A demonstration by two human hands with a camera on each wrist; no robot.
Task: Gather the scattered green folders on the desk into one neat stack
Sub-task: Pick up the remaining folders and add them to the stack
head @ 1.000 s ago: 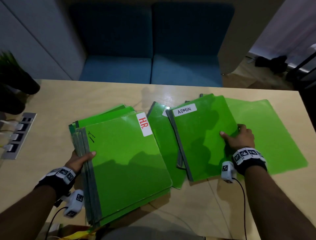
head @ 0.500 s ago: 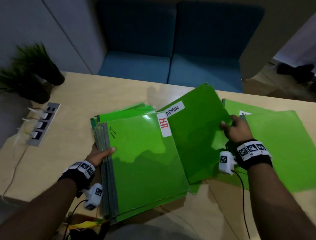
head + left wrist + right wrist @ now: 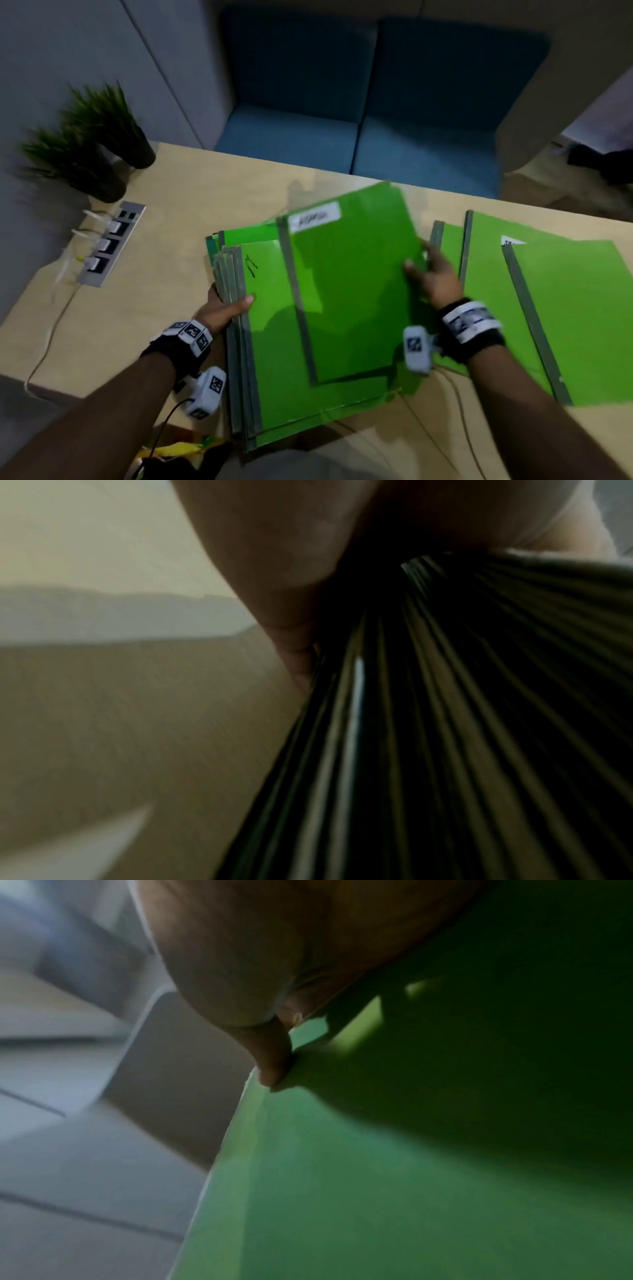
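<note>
The right hand (image 3: 434, 278) pinches the right edge of a labelled green folder (image 3: 349, 287), thumb on the top face and the other fingers tucked beneath; in the right wrist view a fingertip (image 3: 274, 1069) presses on the cover right at its edge. That folder lies over the gathered stack (image 3: 291, 394), turned a little askew, its grey spine well right of the stack's spines and its far edge poking out past the stack; whether it is already resting on the pile or a touch above cannot be told. The left hand (image 3: 224, 308) clamps the stack at its spine side, thumb over the top cover, fingers wrapped under, and the left wrist view shows many dark spine edges (image 3: 445, 723) fanned out from the grip. So the step in hand seems to be adding this folder to the pile. The next move likely calls for sliding it left and toward the body until its spine meets the others, then letting go and squaring the edges while the left hand keeps the pile from shifting. More loose folders (image 3: 565, 308) lie overlapping on the desk (image 3: 171, 240) to the right, so the job looks partway through. A power strip (image 3: 109, 243) and potted plants (image 3: 92, 144) sit at the far left
</note>
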